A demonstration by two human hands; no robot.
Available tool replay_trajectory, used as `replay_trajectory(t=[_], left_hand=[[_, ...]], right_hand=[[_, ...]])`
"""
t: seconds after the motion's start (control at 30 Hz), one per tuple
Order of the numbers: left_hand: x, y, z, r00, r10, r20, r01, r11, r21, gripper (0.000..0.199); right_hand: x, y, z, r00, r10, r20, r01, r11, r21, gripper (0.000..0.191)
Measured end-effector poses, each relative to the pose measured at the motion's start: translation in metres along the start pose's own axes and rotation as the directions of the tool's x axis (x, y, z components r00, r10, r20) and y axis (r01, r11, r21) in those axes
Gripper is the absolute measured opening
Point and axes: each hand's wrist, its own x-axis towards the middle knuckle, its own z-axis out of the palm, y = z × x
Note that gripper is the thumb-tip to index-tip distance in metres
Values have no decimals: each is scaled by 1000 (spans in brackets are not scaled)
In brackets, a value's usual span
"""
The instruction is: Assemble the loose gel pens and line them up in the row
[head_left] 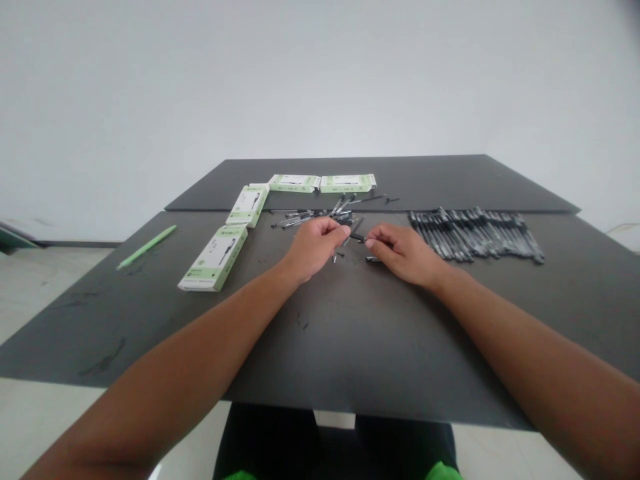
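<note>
My left hand (316, 248) is closed in a pinch over the middle of the table, beside a loose pile of clear-barrelled pens (299, 218). My right hand (403, 252) is pinched too, a little to its right. A short black pen part (357, 237) spans the gap between the fingertips of both hands; its ends are hidden by the fingers. Part of another pen (373, 259) shows on the table under my right fingers. Small dark pieces (341, 253) lie just below my left fingertips.
Many black-and-clear pens (473, 235) lie side by side at the right. Several green-and-white pen boxes (215, 259) form a bent row at the left and back. A green pen (147, 247) lies far left on the dark table (345, 353). A seam crosses the tabletop.
</note>
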Motion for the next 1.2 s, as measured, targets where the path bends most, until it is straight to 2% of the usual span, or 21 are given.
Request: replay_trajectory(t=[0.2, 0.4, 0.63, 1.2], left_hand=[[1, 0, 1, 998, -11, 64, 21, 986, -163, 21], [2, 0, 1, 997, -13, 80, 31, 974, -226, 21], [1, 2, 2, 998, -38, 52, 47, 981, -188, 27], [3, 0, -2, 997, -9, 82, 29, 970, -242, 28]], right_hand=[[0, 0, 0, 1000, 5, -3, -5, 1000, -3, 20], [0, 1, 1, 1000, 1, -5, -1, 1000, -5, 21], [0, 0, 1, 1000, 6, -9, -6, 1000, -11, 21], [0, -2, -3, 1000, 11, 10, -11, 1000, 3, 29]])
